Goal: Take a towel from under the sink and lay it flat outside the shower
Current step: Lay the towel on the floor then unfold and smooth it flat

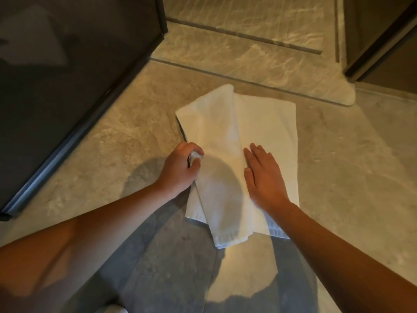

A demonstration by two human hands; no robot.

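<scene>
Tiled floor (338,154): folded towel (225,132) (white); left hand (180,168) pinching edge, right hand (262,175) flat, released.

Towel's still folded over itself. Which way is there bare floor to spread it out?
Bare stone-look floor lies open right of the white folded towel, up to the pale shower threshold. Left, a narrower strip runs to the dark glass door. It is crowded near the towel's near end, where the left hand grips an edge and the right hand presses flat.

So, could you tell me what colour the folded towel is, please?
White folded cloth towel; head view.
</scene>
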